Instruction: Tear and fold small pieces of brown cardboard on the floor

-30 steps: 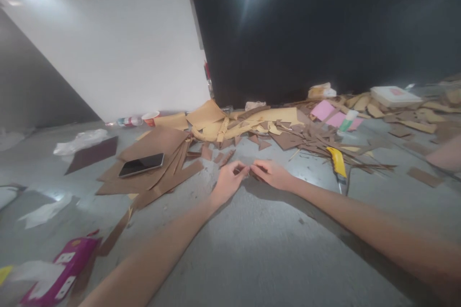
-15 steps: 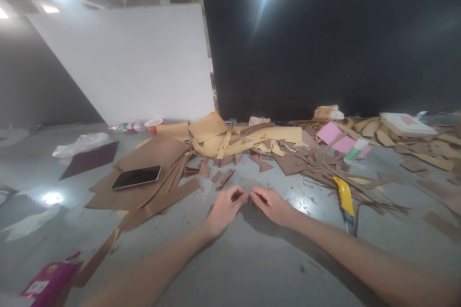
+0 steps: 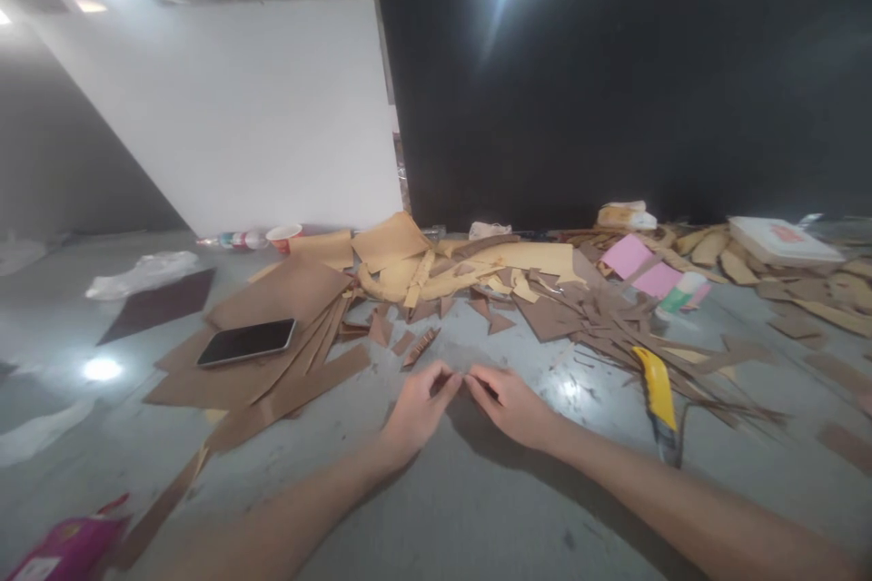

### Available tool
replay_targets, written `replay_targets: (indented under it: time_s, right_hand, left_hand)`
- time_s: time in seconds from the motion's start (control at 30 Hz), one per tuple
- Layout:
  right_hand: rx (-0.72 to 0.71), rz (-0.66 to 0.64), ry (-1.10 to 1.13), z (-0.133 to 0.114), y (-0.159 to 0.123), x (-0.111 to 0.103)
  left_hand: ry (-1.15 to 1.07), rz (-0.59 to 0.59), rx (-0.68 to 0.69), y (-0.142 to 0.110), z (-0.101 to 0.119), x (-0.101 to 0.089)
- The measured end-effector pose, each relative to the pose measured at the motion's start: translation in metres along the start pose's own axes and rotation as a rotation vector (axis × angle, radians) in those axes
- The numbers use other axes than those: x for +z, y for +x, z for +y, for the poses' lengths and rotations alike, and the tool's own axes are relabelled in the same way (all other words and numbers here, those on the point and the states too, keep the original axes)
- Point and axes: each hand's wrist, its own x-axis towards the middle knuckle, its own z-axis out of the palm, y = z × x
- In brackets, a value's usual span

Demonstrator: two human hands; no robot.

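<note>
Near the middle of the grey table (image 3: 409,517), my left hand (image 3: 421,407) and my right hand (image 3: 510,404) meet fingertip to fingertip. Both are closed in a pinch, thumb against index finger. Whatever lies between the fingertips is too small or hidden to make out. Just beyond my left hand is a small brown strip with a row of notches or folds (image 3: 421,346). Small brown scraps (image 3: 500,323) lie farther off. To the right of my right hand rests a yellow utility knife (image 3: 657,390).
On the left, a phone (image 3: 246,342) lies on stacked brown sheets (image 3: 276,290). Yellow and brown offcuts (image 3: 545,256) pile up along the back. A paper cup (image 3: 284,238), pink sheets (image 3: 627,256), a green-and-white tube (image 3: 681,293), a white box (image 3: 783,241) and a magenta packet (image 3: 68,549) surround the workspace.
The view has shifted slightly, so things at left and right sit farther outward. My hands stay pinched together; the gap between their fingertips looks smaller.
</note>
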Motion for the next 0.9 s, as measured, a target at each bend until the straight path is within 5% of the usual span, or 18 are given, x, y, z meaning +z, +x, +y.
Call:
replay_targets:
  time_s: [0.47,0.9]
  right_hand:
    - [0.107,0.032,0.149,-0.0026,0.0032,0.0003]
    - [0.064,0.047,0.158,0.0003,0.004,-0.0009]
  left_hand:
    - [0.136,-0.017,0.045,-0.0041,0.0035,0.0059]
    - [-0.001,-0.089,0.055,-0.0017,0.0089,0.0007]
